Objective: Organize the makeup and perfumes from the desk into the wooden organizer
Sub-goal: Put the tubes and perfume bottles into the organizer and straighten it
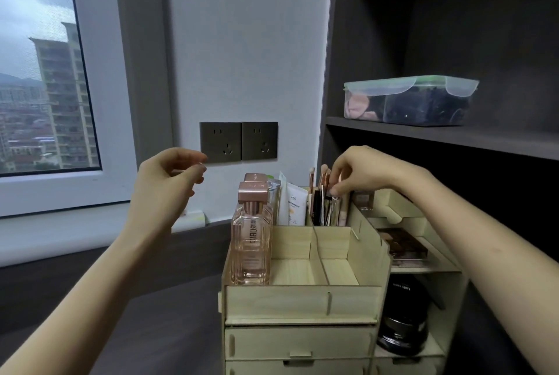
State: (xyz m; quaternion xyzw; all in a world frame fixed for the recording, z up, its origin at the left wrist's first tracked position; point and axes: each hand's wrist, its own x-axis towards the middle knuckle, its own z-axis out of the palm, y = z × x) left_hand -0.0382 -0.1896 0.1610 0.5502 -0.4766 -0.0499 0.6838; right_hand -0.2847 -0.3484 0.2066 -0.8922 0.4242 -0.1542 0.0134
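Observation:
The wooden organizer (302, 299) stands on the dark desk at centre. Two pink perfume bottles (250, 241) with rose-gold caps stand in its left slot, with white tubes (295, 205) behind them. In the back compartment stand several makeup brushes (322, 193). My right hand (360, 173) is over that compartment and pinches a slim item among the brushes with its fingertips. My left hand (165, 184) hovers in the air left of the organizer, fingers loosely curled, holding nothing. An eyeshadow palette (403, 244) lies on the organizer's right shelf, and a black jar (403, 320) sits below it.
Two dark wall sockets (239, 141) sit behind the hands. A clear lidded container (410, 102) rests on the dark shelf (453, 135) at right. A window (39, 72) fills the left side, above a white sill. Dark desk surface (166, 329) lies left of the organizer.

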